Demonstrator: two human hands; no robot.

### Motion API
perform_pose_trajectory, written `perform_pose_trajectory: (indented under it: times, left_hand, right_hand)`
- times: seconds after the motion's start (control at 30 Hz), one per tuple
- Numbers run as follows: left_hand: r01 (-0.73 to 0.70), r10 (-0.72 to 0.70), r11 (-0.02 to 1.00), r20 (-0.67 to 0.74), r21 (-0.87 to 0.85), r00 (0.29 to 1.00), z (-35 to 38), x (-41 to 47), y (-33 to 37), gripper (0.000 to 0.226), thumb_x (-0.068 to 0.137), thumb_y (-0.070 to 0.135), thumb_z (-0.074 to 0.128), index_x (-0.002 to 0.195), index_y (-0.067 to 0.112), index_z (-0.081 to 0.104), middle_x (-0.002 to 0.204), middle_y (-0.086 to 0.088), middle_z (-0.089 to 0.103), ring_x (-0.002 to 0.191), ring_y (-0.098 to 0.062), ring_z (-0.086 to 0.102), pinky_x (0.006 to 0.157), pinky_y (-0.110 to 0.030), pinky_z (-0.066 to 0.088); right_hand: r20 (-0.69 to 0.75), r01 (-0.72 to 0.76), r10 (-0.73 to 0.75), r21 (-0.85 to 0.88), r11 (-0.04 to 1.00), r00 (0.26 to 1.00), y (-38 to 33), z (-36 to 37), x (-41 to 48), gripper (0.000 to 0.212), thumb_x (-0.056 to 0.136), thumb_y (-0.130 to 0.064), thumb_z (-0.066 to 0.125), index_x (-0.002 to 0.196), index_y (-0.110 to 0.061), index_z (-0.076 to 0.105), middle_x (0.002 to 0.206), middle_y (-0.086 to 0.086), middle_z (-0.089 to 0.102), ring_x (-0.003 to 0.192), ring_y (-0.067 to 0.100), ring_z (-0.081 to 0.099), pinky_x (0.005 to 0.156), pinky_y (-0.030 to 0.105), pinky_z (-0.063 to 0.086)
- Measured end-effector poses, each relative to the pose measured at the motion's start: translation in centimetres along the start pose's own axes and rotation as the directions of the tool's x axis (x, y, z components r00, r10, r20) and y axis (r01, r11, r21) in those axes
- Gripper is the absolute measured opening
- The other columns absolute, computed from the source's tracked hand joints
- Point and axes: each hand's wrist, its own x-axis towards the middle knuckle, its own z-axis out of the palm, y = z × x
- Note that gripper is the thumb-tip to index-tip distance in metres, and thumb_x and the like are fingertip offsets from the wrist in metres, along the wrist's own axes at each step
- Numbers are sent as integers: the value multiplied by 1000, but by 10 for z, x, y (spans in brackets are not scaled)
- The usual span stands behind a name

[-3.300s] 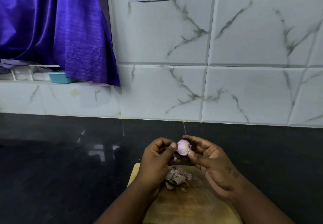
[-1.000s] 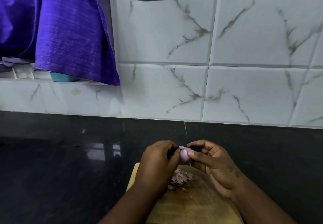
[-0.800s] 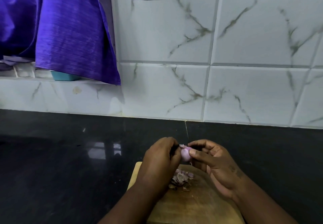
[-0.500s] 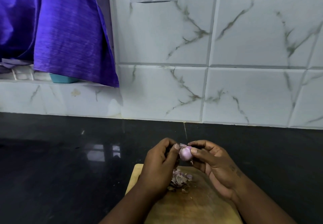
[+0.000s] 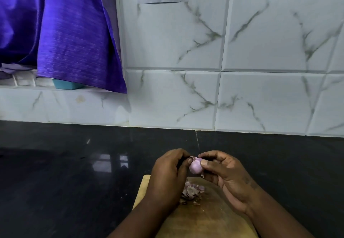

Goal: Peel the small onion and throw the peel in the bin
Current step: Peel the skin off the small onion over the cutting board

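Taking the round, pale wooden chopping board (image 5: 204, 219) on the glossy black stone table (image 5: 65, 182) as the landmark, everything sits at or just above its far edge.

The left hand (image 5: 167, 178) hovers over the board's far left edge, its fingers (image 5: 189, 160) curled in and pinching at a dry flake of skin at the top of the bulb. Just right of it, held above the board's far edge and off the wood, is the small, rounded, pinkish-purple onion (image 5: 195, 166), mostly bare and smooth. Below it, on the board itself, lies a loose heap of papery purple-brown onion peel (image 5: 191, 191). The right hand (image 5: 229, 174) comes in over the board's far right side, thumb and forefinger closed on the onion's upper right flank, the other fingers cupped beneath.

The onion looks light and firm, but its stripped surface is likely moist and slippery, so a hold across its widest part with a finger under it seems safest. The remaining skin appears thin and brittle; it would tear rather than lift whole, so it is best taken near its root. The heap would scatter easily and probably needs scooping with both hands. No bin is in view.
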Motion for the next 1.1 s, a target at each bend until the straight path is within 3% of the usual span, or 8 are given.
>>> perform_pose_trajectory:
  times: [0.1, 0.17, 0.37, 0.53, 0.67, 0.87, 1.0, 1.1]
  left_hand:
    - [-6, 7, 1000, 18, -28, 1000, 1, 1, -4, 12, 102, 21, 67, 93, 27, 73, 89, 12, 72, 89, -8, 68, 74, -27, 57]
    - [70, -61, 981, 58, -179, 996, 1, 1, -5, 15, 103, 19, 67, 93, 26, 75, 91, 7, 75, 90, -13, 72, 78, -35, 61]
    - [301, -241, 780, 180, -549, 954, -3, 3, 2, 17, 103, 7, 65, 91, 7, 77, 88, -9, 79, 78, -17, 73, 70, -30, 58]
    - [346, -336, 909, 85, -231, 938, -3, 5, -10, 18, 94, 15, 73, 78, 21, 78, 75, -2, 75, 68, -12, 67, 69, -42, 60]
    - [309, -301, 949, 130, -53, 945, -8, 4, -9, 17, 89, 17, 72, 81, 31, 79, 78, 10, 77, 73, -8, 73, 72, -41, 65]
    - [254, -265, 962, 113, 105, 958, -8, 2, -7, 38, 96, 45, 65, 70, 20, 75, 69, 2, 72, 64, -13, 68, 65, -43, 60]
    - [231, -243, 968, 154, 94, 958, -7, 3, -8, 12, 90, 23, 79, 78, 25, 78, 80, 8, 73, 73, -5, 69, 68, -30, 62]
    - [228, -232, 973, 184, 39, 955, -6, 2, -6, 24, 88, 6, 73, 95, 27, 83, 88, 12, 77, 80, -1, 71, 71, -21, 61]
  right_hand:
    - [10, -4, 4, 9, 1000, 1000, -1, 0, -1, 22, 78, -5, 76, 100, -2, 78, 108, 29, 76, 88, 34, 76, 75, 41, 65]
    - [24, -4, 3, 17, 1000, 1000, -3, 0, -2, 20, 78, -5, 75, 97, -3, 79, 106, 28, 77, 85, 31, 77, 71, 38, 65]
    - [64, -33, 28, 84, 996, 998, -3, -4, 1, 23, 77, -4, 81, 100, -4, 79, 108, 26, 77, 89, 32, 77, 73, 38, 65]
    - [39, -33, 31, 61, 998, 999, 1, -8, 5, 21, 78, -7, 73, 97, -7, 80, 110, 24, 77, 93, 30, 77, 79, 38, 66]
    - [0, -15, 15, 37, 999, 1000, 1, -10, 6, 34, 75, -11, 75, 107, -1, 75, 114, 24, 77, 98, 30, 77, 81, 36, 65]
    - [-16, -29, 30, 48, 998, 999, 1, -10, 7, 38, 76, -12, 74, 112, 1, 72, 113, 22, 78, 99, 28, 77, 79, 34, 64]
    - [-27, -44, 47, 89, 995, 999, 3, -11, 9, 38, 76, -13, 74, 111, 1, 71, 113, 21, 78, 98, 26, 78, 81, 34, 65]
    - [-36, -31, 35, 113, 993, 999, 4, -11, 10, 38, 77, -14, 73, 112, 1, 71, 112, 21, 78, 93, 23, 79, 76, 32, 66]
